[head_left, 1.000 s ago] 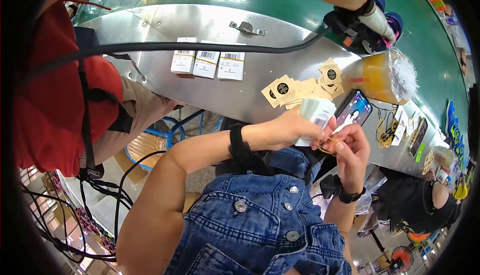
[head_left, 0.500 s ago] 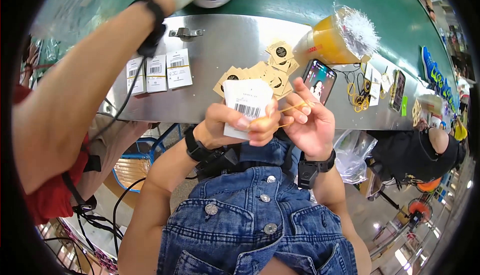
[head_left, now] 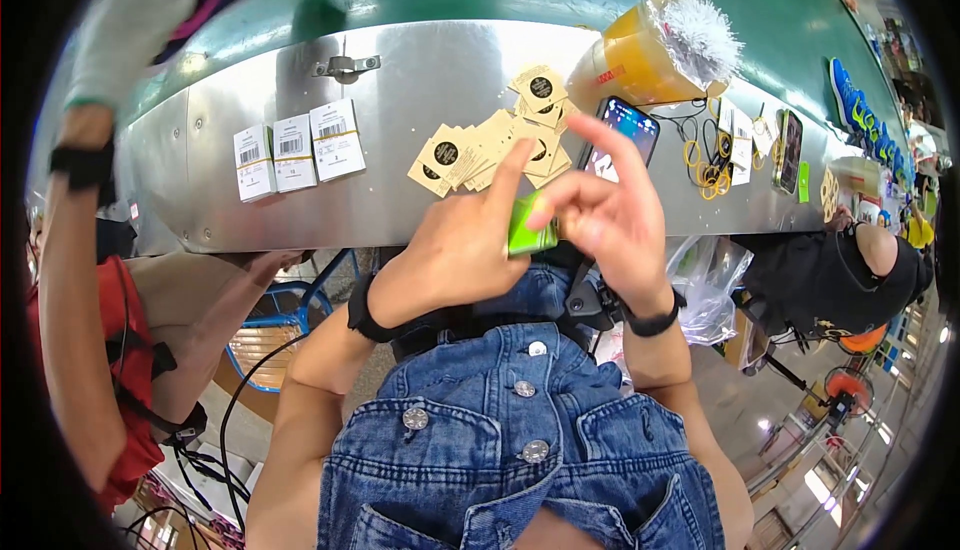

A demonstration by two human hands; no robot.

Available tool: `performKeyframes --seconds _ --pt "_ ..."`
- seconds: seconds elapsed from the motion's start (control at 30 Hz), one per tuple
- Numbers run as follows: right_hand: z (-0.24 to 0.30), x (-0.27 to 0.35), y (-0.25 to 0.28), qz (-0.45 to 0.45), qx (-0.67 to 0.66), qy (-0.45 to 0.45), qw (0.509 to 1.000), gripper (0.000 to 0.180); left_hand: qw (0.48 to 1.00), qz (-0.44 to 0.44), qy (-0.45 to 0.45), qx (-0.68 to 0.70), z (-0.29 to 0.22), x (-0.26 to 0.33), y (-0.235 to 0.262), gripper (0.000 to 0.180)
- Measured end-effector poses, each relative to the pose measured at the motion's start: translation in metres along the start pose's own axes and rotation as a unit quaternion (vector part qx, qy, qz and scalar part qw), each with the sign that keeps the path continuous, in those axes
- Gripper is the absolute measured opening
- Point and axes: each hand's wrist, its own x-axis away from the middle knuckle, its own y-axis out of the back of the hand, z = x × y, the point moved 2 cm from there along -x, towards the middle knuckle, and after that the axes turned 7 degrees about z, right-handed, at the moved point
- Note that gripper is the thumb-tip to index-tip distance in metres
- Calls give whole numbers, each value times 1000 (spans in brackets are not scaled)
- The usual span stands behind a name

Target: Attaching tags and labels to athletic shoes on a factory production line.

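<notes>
A metal bench [head_left: 420, 200] runs before me, bearing 3 white boxes [head_left: 296, 148], a scatter of tan tags [head_left: 490, 140], a phone [head_left: 622, 135] and an orange bag [head_left: 640, 55]. A co-worker's gloved hand [head_left: 125, 30] reaches in at far left. My left hand [head_left: 455, 250] and right hand [head_left: 605, 220] meet above my denim bib, pinching a small, glossy green packet [head_left: 530, 232] between them, fingers half spread.
</notes>
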Motion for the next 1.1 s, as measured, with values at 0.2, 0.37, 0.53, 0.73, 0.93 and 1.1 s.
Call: performKeyframes --seconds 0.2,0.37,0.53,0.73,0.93,1.1 --pt "5 12 -40 171 530 226 799 30 956 -78 -15 284 14 -4 10 89" --pt "-9 9 -9 26 381 65 922 28 724 22 -63 686 14 13 19 87" --pt "9 -12 -5 93 542 214 807 52 691 27 -49 721 12 12 14 75" --pt "-4 -25 -19 156 584 158 781 95 727 12 31 686 14 13 5 43" --pt "-13 -29 -22 208 502 103 833 102 699 47 -2 714 22 7 7 47" --pt "-18 -33 -25 204 499 88 838 107 670 -25 0 742 32 6 -1 68"
